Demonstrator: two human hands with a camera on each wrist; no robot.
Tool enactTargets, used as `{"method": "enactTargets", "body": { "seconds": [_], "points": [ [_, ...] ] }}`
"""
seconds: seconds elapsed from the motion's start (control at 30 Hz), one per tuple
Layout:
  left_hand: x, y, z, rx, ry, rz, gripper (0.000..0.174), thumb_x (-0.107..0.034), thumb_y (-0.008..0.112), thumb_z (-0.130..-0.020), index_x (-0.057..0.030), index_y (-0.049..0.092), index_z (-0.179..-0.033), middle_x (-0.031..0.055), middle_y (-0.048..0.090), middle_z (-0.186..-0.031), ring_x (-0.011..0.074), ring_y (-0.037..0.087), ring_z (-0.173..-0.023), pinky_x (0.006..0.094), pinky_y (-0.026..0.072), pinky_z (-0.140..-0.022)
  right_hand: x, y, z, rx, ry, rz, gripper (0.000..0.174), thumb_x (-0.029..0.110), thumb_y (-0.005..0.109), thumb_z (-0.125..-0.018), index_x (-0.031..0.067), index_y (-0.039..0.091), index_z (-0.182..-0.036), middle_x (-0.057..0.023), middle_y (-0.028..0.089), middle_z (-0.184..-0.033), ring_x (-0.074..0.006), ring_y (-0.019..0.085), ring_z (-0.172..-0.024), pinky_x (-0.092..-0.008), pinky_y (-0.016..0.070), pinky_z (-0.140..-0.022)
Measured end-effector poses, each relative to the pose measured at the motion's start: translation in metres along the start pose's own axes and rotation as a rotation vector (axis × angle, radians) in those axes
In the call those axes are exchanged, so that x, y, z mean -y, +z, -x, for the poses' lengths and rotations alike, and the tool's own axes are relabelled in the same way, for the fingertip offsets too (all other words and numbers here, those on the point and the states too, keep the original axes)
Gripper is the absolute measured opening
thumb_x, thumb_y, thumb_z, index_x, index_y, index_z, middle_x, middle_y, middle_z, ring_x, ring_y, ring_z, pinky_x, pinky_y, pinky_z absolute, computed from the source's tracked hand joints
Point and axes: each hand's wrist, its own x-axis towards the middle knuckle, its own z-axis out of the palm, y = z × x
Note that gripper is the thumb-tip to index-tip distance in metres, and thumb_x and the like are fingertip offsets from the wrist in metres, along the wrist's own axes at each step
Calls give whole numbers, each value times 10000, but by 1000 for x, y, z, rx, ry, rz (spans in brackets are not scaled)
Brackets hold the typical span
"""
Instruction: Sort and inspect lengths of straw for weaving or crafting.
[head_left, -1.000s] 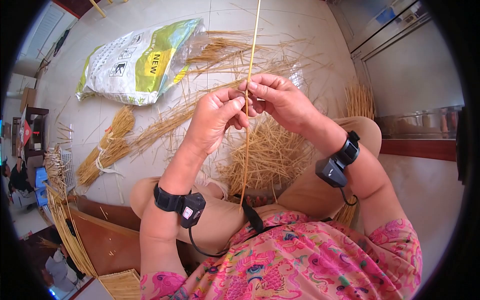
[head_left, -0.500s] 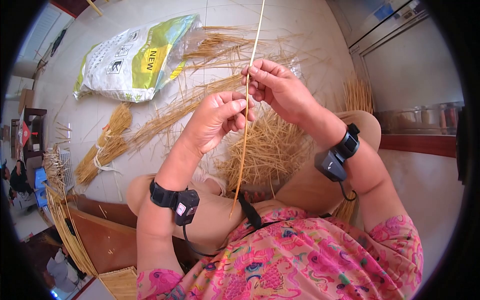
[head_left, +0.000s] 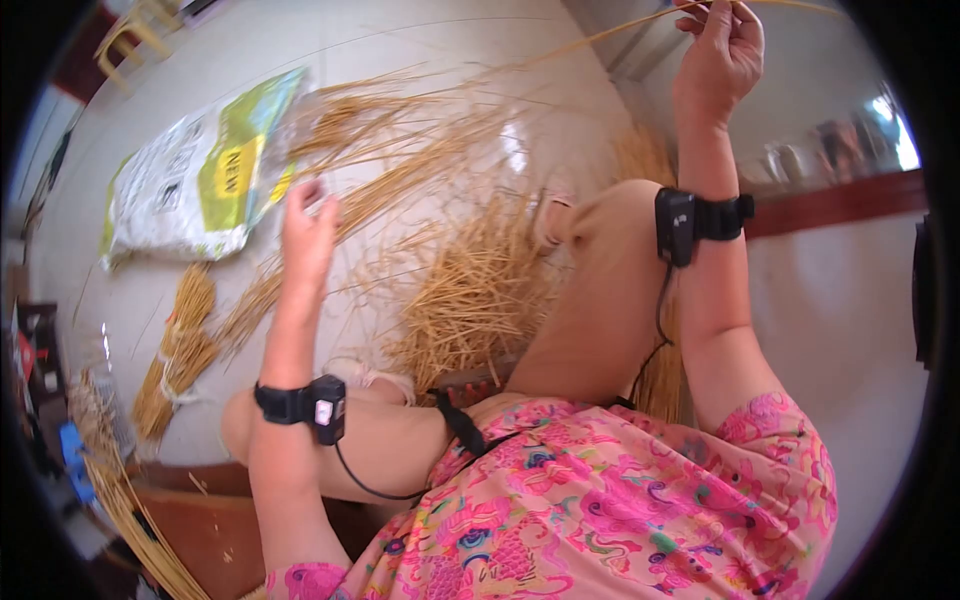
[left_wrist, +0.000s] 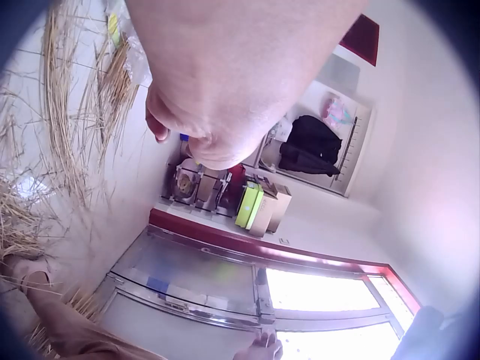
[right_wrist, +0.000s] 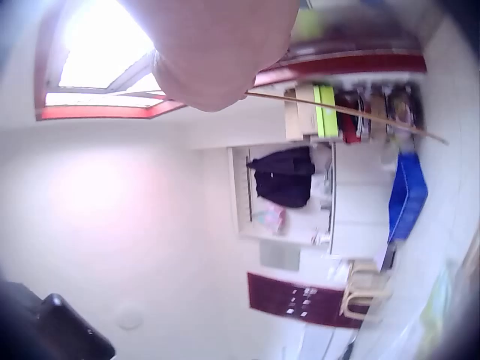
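My right hand (head_left: 722,60) is raised at the upper right of the head view and pinches a long thin straw stalk (head_left: 630,25). The stalk slants out to both sides of the fingers. In the right wrist view that stalk (right_wrist: 345,109) passes under the hand, most of which is out of sight. My left hand (head_left: 308,235) is lifted near the open end of the white and green sack, blurred, with loosely bent fingers and nothing visible in them. In the left wrist view the left hand (left_wrist: 202,112) shows mainly its heel and one fingertip.
On the tiled floor are a heap of short straw pieces (head_left: 470,290), long loose stalks (head_left: 400,185) and a tied straw bundle (head_left: 178,345). A printed sack (head_left: 185,185) lies at the left. A metal-framed glass door (left_wrist: 187,270) and a brown wooden board (head_left: 210,520) are nearby.
Both hands worked together on the stalk earlier. Now the right hand has carried it up and to the right, and the left hand has let go and moved left. The head view has shifted.
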Motion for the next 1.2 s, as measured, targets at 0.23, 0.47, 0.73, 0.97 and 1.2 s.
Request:
{"method": "enactTargets", "body": {
  "seconds": [0.23, 0.47, 0.73, 0.97, 1.2],
  "points": [
    [-1, 9, 8, 31, -44, -41, 400, -165, 560, -879, -61, 448, -1248, 109, 452, -1245, 105, 545, -800, 232, 437, -637, -59, -215, 30, 410, -51, 992, 84, 112, 509, -894, 28, 518, -893, -197, 579, -754, -342, 584, -693, -398, 443, -592],
    [19, 13, 5, 44, -155, -72, 418, -151, 547, -877, -42, 424, -1262, 145, 407, -1302, 110, 537, -807, 243, 440, -631, -41, -451, 265, 784, 604, 1436, 140, 135, 459, -883, 11, 520, -903, -229, 595, -833, -428, 557, -796, -496, 433, -684],
    [44, 23, 6, 80, -243, -123, 446, -155, 540, -877, -6, 396, -1272, 108, 429, -1250, 98, 513, -783, 222, 433, -589, 41, -601, 389, 976, 1037, 1753, 141, 111, 501, -834, 20, 568, -917, -212, 637, -853, -377, 622, -829, -465, 503, -700],
    [80, 15, -5, 40, -250, -317, 458, -133, 544, -823, 3, 426, -1245, 142, 493, -1144, 121, 536, -683, 239, 453, -537, 57, -601, 399, 1101, 1355, 1711, 212, 153, 509, -844, 10, 651, -909, -226, 639, -964, -357, 622, -924, -431, 515, -768],
    [115, 14, -1, 147, -184, -625, 335, -164, 624, -761, -35, 579, -1066, 194, 541, -1108, 295, 532, -999, 376, 432, -863, -19, -549, 373, 1074, 1024, 1515, 223, 161, 538, -836, -14, 651, -917, -239, 637, -930, -359, 627, -883, -406, 507, -744]
  ]
}}
